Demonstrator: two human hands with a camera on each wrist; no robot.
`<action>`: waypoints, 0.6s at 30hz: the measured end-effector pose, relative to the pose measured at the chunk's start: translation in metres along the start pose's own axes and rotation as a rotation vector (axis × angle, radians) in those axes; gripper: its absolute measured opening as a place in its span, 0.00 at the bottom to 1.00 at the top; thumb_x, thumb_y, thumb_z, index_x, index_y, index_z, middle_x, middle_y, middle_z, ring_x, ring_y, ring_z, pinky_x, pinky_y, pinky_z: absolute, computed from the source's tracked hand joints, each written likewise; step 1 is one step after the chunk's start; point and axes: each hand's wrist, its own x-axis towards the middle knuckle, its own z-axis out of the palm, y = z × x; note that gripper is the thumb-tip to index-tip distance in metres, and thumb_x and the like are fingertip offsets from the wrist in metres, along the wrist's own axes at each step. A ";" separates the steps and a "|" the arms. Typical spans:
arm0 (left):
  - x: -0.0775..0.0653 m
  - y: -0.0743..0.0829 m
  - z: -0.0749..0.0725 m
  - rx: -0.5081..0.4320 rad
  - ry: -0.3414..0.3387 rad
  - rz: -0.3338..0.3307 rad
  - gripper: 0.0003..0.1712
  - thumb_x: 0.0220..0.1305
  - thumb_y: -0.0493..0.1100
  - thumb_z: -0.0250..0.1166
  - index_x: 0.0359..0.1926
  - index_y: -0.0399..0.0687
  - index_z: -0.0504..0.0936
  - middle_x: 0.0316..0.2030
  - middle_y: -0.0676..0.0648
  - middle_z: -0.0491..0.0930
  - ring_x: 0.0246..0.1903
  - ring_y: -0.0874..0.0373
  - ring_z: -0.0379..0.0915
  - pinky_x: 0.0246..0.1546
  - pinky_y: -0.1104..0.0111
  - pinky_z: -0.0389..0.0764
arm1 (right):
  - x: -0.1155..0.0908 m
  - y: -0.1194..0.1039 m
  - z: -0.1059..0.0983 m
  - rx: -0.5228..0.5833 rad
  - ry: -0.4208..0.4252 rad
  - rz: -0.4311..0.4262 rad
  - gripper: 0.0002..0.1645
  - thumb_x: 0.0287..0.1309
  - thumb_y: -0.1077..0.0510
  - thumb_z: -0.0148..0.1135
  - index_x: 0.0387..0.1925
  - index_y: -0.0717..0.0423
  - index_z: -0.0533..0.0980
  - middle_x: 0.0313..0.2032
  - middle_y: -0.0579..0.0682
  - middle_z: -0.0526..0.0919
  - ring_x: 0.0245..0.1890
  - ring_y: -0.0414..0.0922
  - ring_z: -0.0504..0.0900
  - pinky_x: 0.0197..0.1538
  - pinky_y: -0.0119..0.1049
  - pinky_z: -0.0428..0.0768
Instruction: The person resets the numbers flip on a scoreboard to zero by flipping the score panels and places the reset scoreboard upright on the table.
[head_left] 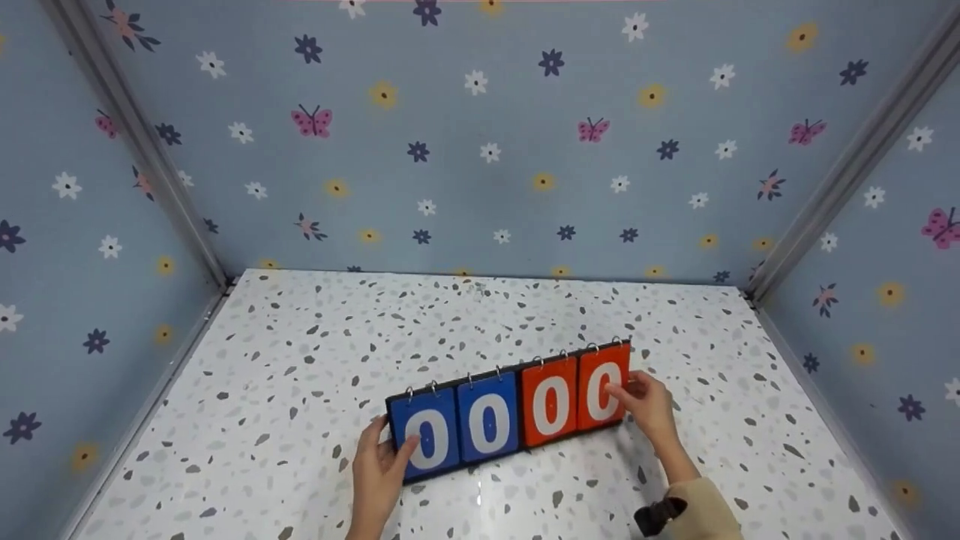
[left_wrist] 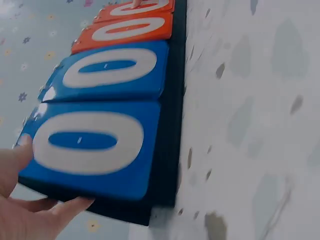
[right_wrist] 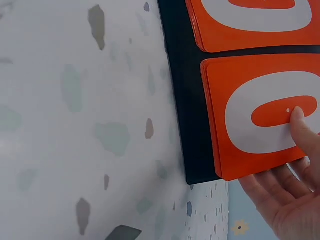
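A flip scoreboard (head_left: 489, 426) with a black backing is held at both ends in the head view, its right end farther up the picture than its left. Two blue cards and two orange-red cards hang from metal rings along its top, each showing a white 0. My left hand (head_left: 379, 465) grips the blue end, thumb across the front and fingers behind. At the orange end my right hand (head_left: 651, 405) pinches the board, its thumb on the last 0. In the right wrist view, several stacked card edges show on the orange card (right_wrist: 260, 115).
Beneath the board spreads a white speckled tabletop (head_left: 315, 337). Blue panels (head_left: 480, 210) printed with flowers and butterflies stand at the back and both sides, joined by grey corner posts. A dark strap (head_left: 660, 516) circles the right wrist by a beige sleeve (head_left: 705, 510).
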 end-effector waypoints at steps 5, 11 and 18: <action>0.018 -0.013 0.006 0.047 0.130 0.100 0.11 0.55 0.37 0.65 0.35 0.31 0.78 0.30 0.41 0.79 0.30 0.53 0.78 0.32 0.70 0.78 | -0.019 -0.001 -0.001 -0.032 0.055 -0.044 0.17 0.44 0.56 0.70 0.30 0.65 0.75 0.25 0.55 0.81 0.25 0.43 0.78 0.25 0.29 0.74; 0.039 -0.021 0.004 0.049 0.138 0.204 0.06 0.53 0.35 0.66 0.31 0.34 0.80 0.25 0.44 0.80 0.25 0.56 0.76 0.27 0.75 0.75 | -0.042 -0.003 -0.001 -0.094 0.093 -0.042 0.18 0.45 0.53 0.70 0.28 0.63 0.74 0.23 0.52 0.79 0.24 0.43 0.76 0.24 0.29 0.73; 0.051 -0.024 0.004 0.056 0.133 0.239 0.07 0.52 0.34 0.66 0.32 0.33 0.80 0.25 0.43 0.80 0.25 0.54 0.77 0.27 0.75 0.75 | -0.059 -0.004 0.002 -0.134 0.112 -0.019 0.20 0.47 0.50 0.68 0.30 0.62 0.74 0.24 0.52 0.80 0.26 0.45 0.77 0.27 0.31 0.75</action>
